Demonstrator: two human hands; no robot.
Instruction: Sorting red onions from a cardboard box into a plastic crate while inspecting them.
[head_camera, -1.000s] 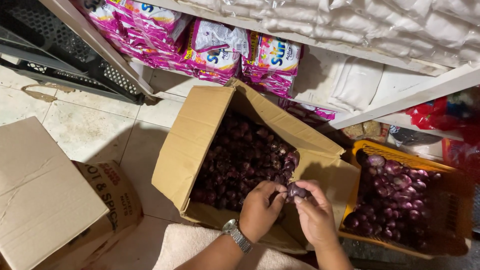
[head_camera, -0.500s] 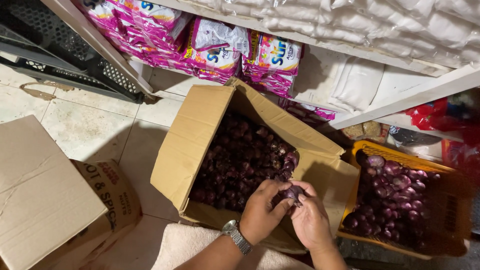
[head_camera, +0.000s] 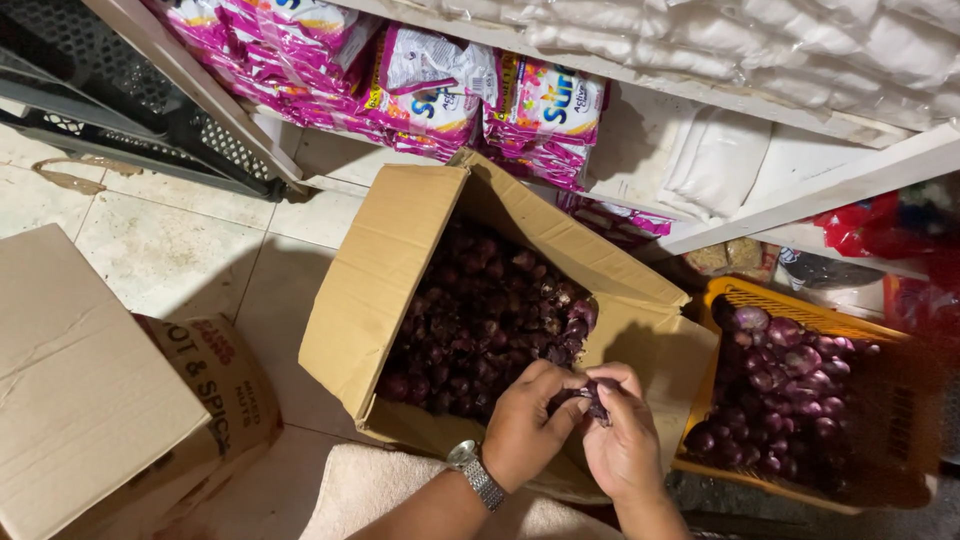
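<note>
Close together, the left hand (head_camera: 522, 428) and right hand (head_camera: 622, 440) pinch one small red onion (head_camera: 592, 393) above the near edge of an open cardboard box (head_camera: 372, 290) of onions, seemingly peeling it. One yellow crate (head_camera: 800, 315) of cleaner onions sits right; placing it there likely follows.

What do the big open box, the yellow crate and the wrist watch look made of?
Open box: brown corrugated cardboard, matte, with creased flaps.
Yellow crate: looks like moulded plastic, going by its slotted rim and uniform colour.
Watch on the left wrist: seemingly metal, with a silvery link band that glints.
Both hands hold one red onion with dry, papery skin.
</note>
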